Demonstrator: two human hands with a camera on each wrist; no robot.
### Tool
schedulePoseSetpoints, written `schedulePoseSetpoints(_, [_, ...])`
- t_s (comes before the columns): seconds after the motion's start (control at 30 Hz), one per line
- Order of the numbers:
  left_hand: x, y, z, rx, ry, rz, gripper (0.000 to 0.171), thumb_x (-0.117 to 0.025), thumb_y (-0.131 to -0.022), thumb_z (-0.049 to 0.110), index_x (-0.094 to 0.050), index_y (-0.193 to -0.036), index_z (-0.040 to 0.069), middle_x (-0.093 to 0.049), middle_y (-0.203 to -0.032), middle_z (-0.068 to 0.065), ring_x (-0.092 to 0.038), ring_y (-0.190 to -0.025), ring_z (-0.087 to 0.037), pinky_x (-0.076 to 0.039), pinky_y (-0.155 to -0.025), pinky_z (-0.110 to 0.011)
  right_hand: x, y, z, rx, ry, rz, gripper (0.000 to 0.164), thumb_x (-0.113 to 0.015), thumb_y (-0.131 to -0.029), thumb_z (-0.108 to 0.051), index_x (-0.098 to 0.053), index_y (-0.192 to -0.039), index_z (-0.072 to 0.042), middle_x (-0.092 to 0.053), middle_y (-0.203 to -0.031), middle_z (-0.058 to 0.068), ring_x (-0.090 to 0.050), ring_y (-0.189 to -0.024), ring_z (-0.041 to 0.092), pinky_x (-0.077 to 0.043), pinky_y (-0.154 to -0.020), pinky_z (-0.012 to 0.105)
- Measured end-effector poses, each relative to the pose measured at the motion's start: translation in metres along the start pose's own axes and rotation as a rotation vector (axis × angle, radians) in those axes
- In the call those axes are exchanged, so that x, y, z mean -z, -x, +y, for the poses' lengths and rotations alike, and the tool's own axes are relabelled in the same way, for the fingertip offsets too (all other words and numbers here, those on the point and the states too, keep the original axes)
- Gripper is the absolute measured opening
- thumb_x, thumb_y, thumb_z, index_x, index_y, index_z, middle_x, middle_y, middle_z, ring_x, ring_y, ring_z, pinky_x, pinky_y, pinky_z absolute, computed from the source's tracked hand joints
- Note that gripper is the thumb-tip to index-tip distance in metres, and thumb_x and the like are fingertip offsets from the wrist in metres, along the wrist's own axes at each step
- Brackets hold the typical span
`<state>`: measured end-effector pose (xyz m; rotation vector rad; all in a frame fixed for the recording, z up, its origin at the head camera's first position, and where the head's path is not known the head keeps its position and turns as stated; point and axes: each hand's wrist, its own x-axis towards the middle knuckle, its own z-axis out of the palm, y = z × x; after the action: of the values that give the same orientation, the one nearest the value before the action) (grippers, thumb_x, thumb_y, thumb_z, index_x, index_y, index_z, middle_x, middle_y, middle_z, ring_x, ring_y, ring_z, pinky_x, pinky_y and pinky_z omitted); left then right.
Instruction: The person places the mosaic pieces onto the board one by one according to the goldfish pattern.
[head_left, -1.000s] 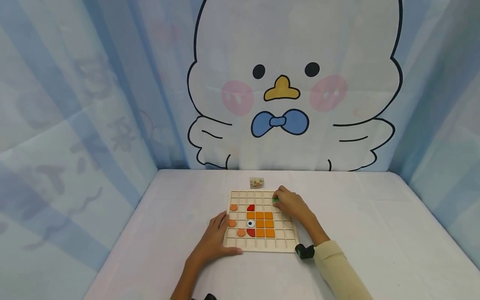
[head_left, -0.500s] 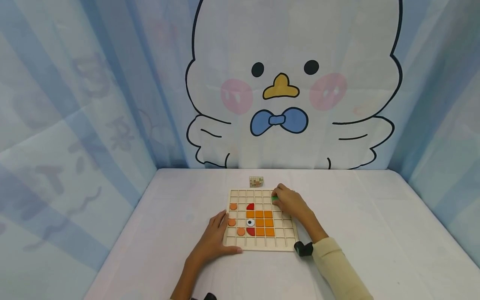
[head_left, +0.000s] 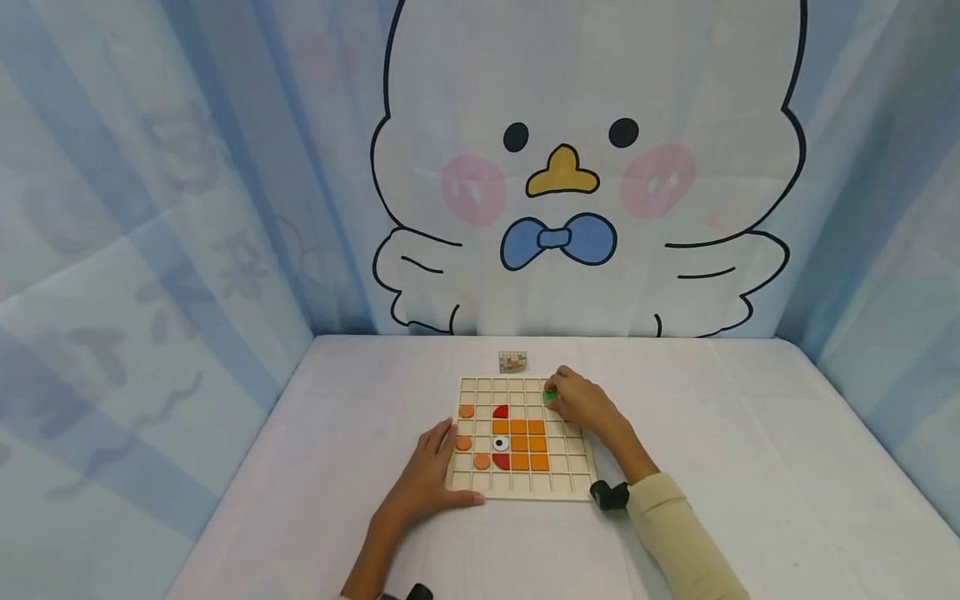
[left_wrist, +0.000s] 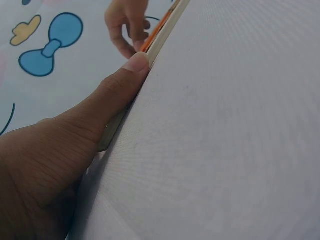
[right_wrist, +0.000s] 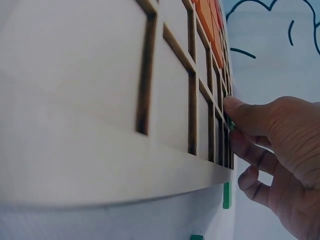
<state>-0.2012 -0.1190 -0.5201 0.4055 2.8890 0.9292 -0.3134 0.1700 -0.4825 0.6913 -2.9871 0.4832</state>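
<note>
A pale wooden grid board (head_left: pixel 570 487) lies on the table, holding orange square tiles (head_left: pixel 519 444), red quarter-round tiles (head_left: pixel 501 462), orange discs (head_left: pixel 482 462) and a white eye tile (head_left: pixel 501 443). My left hand (head_left: pixel 427 479) rests at the board's near left corner, fingers along the left edge. Its straight thumb (left_wrist: pixel 117 90) touches the front edge in the left wrist view. At the far right part of the grid, my right hand (head_left: pixel 585 404) pinches a green tile (head_left: pixel 551 397) between thumb and finger, right at a cell. Fingers partly hide this tile in the right wrist view.
A small patterned picture card (head_left: pixel 513 362) lies behind the board. Beyond the board's right edge, the right wrist view shows a green piece (right_wrist: pixel 227 195) and another green piece (right_wrist: pixel 197 237) partly cut off. A curtain (head_left: pixel 555 292) with a cartoon bird stands behind the table.
The right hand stays at the same cell, and slightly more of the green tile shows between its fingers. The left hand keeps its place on the board; the head view shifts slightly.
</note>
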Motion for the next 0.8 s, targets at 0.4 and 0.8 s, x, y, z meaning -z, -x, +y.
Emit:
schedulePoseSetpoints(0.4, [0.000, 0.001, 0.000, -0.008, 0.005, 0.001, 0.123, -0.077, -0.065, 0.070, -0.021, -0.156, 0.009, -0.018, -0.162, -0.011, -0.022, -0.146, -0.031, -0.031, -0.115, -0.053, 0.004, 0.003, 0.006, 0.004, -0.098, 0.025, 0.029, -0.068, -0.092, -0.019, -0.066, -0.116, -0.002, -0.060, -0.111, 0.009, -0.062, -0.097, 0.023, -0.054, -0.083, 0.041])
schedulePoseSetpoints(0.8, [0.000, 0.001, 0.001, -0.006, 0.004, -0.006, 0.123, -0.077, -0.065, 0.070, -0.022, -0.156, 0.009, -0.019, -0.162, -0.012, -0.022, -0.146, -0.032, -0.030, -0.116, -0.053, 0.013, 0.010, 0.027, -0.165, -0.072, 0.081, 0.040, -0.060, -0.096, -0.012, -0.055, -0.133, 0.002, -0.051, -0.138, 0.020, -0.055, -0.124, 0.038, -0.048, -0.099, 0.052])
